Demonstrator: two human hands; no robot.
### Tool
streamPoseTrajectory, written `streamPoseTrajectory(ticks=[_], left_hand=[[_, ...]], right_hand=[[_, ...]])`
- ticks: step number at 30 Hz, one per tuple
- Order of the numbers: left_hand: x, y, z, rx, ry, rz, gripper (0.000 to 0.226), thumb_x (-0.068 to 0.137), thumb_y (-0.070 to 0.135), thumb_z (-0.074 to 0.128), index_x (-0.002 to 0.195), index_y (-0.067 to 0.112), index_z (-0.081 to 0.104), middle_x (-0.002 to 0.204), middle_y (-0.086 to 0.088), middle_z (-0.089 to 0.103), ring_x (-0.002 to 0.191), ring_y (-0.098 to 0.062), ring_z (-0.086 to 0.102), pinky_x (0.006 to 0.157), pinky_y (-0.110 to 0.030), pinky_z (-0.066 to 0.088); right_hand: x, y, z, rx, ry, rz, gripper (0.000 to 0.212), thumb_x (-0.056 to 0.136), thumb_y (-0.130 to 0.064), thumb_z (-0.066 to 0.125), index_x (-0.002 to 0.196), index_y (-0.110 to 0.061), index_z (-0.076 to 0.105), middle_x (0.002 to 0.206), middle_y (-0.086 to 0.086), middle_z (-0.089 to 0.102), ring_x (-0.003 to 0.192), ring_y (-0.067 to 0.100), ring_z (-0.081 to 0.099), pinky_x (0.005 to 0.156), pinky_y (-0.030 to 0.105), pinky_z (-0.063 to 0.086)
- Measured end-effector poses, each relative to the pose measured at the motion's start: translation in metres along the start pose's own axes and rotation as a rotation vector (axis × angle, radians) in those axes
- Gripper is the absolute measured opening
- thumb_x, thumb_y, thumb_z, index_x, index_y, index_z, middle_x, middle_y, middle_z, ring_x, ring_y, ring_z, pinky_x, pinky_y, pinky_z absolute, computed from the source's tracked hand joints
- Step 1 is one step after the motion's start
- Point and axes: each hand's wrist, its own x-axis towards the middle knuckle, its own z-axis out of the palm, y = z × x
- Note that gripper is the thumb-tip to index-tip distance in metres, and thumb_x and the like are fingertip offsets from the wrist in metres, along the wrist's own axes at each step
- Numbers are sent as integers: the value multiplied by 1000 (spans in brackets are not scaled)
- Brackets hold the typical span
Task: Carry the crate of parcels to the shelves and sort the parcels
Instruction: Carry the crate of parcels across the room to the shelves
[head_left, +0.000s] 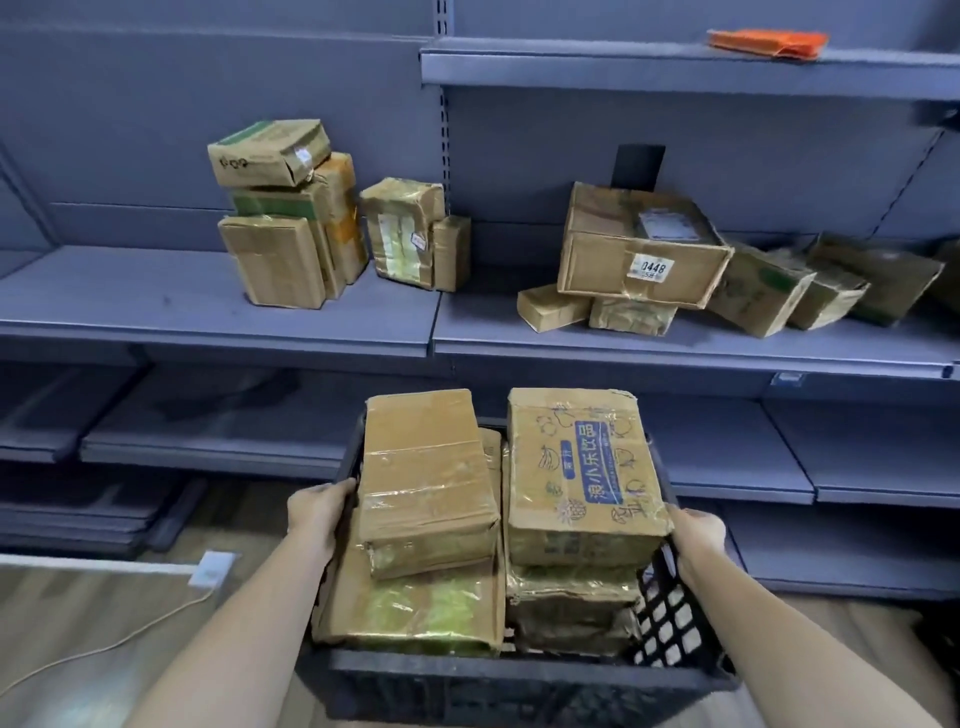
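Observation:
I hold a dark lattice plastic crate (670, 618) in front of me, off the floor, facing grey-blue shelves. My left hand (319, 512) grips its left rim and my right hand (693, 535) grips its right rim. Several taped cardboard parcels fill the crate: a plain brown one (426, 478) lies on top at left, and one with blue printed characters (582, 467) lies on top at right. The crate's far wall is mostly hidden behind them.
The middle shelf (156, 306) carries a stack of parcels (285, 218) at left and a heap at right, including a box labelled 0448 (641, 249). An orange packet (766, 44) lies on the top shelf. Lower shelves sit below. A white power strip (212, 569) and cable lie on the wooden floor.

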Motion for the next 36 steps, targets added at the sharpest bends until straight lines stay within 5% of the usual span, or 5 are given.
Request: streamPoseTrajectory(ticks=[8,11,18,27,36], left_hand=[[38,-52,3,6,-63,17,51,77,0,73,125,-5,56,117,-25,64,94,-28,62,93,-37,47],[57,-77,2,35,-69,26,52,77,2,74,126,-3,56,121,-24,63,104,-32,63,98,-40,46],[107,-139,10,61,-79,31,54,79,3,73,129,0,55,128,-23,59,116,-35,58,103,-39,42],[185,-240,23,75,-95,-14,57,66,11,83,120,5,65,116,-17,68,104,-33,65,101,-44,47],[240,-338,48,82,-74,-16,55,78,3,74,130,-4,54,126,-24,60,115,-36,59,105,-42,43]], right_hand=[[33,58,23,-146,-11,-41,53,54,-49,66,91,-10,70,89,12,74,93,33,68,89,45,54],[11,68,32,-167,1,-72,30,69,-35,67,84,-9,70,84,14,74,91,34,68,83,42,53],[28,124,52,-166,-13,-113,17,79,-23,69,84,-7,72,78,12,74,82,31,69,81,42,57],[114,237,89,-170,-21,-55,54,68,-37,71,110,-5,68,92,11,75,88,29,71,87,47,57],[171,323,124,-165,23,-82,35,79,-24,71,107,-2,68,91,14,73,91,32,68,87,44,55]])
